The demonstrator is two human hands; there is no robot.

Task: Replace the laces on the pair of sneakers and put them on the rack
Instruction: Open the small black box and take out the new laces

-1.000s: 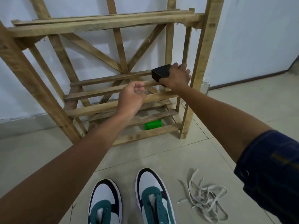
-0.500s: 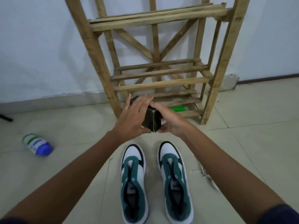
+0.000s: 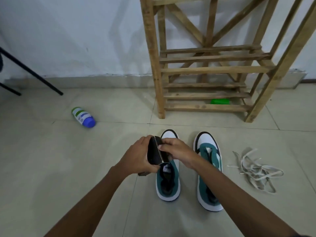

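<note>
Two white, teal and black sneakers stand side by side on the tiled floor without laces: the left sneaker and the right sneaker. Above the left one I hold a small black box. My left hand wraps its underside and back. My right hand pinches the box's top edge with its fingertips. A loose pile of grey-white laces lies on the floor right of the shoes. The wooden rack stands against the wall beyond them.
A white bottle with a blue cap lies on the floor at left. A green object rests on the rack's lowest shelf. Black metal legs slant at the far left. A white wall rises behind.
My right hand took the black box off the rack shelf and brought it down. Both hands now hold it low over the left sneaker, and my view has dropped and shifted left.
</note>
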